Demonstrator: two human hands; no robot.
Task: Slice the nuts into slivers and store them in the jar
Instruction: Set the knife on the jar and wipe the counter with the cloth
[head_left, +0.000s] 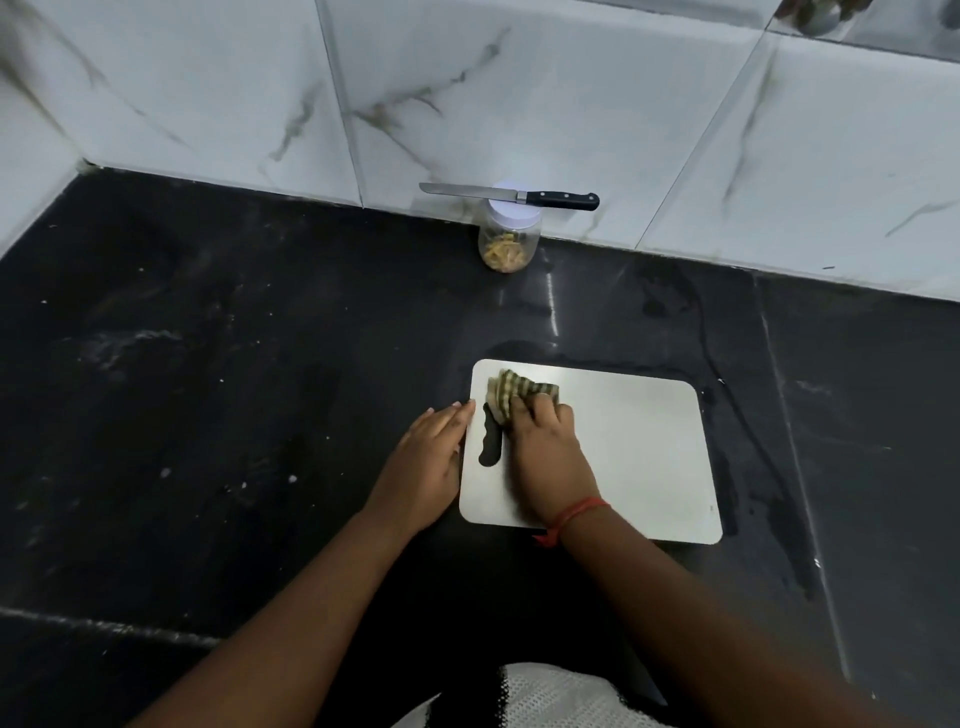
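Observation:
A clear jar (509, 244) with a white lid holds pale nut slivers and stands at the back by the wall. A black-handled knife (511, 196) lies flat across its lid. In front lies a steel cutting board (634, 447) with a handle slot at its left end. My right hand (545, 441) grips a striped cloth (511, 395) and presses it on the board's far left corner. My left hand (428, 457) lies with straight fingers against the board's left edge.
The black stone counter (208, 389) carries white specks and smears. Wet patches show right of the board. A marble-tiled wall (519, 93) closes the back and left. A white garment shows at the bottom edge.

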